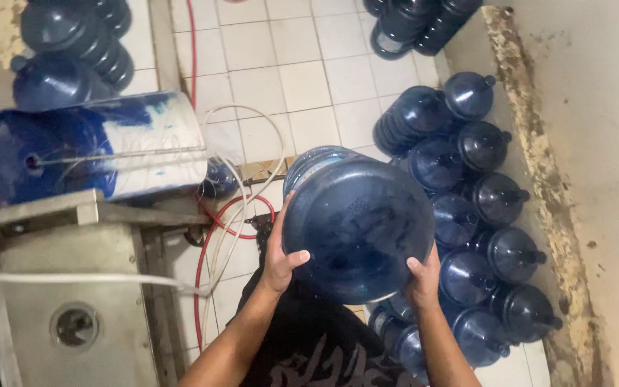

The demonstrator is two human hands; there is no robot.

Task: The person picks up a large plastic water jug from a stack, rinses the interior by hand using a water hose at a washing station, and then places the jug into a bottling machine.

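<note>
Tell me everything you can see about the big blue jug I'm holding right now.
The big blue jug is a large round water bottle of translucent dark blue plastic, ribbed around its side. It is tipped so its flat round base faces the camera; its neck is hidden behind it. Whether it holds water cannot be told. The left hand grips its lower left edge and the right hand its lower right edge, holding it above the tiled floor, beside a row of similar jugs along the wall.

Jugs [358, 228] are all see-through dark blue, floor [288, 64] is white tile, hoses [218, 236] red and white, drum [94, 147] blue with white patches.
</note>
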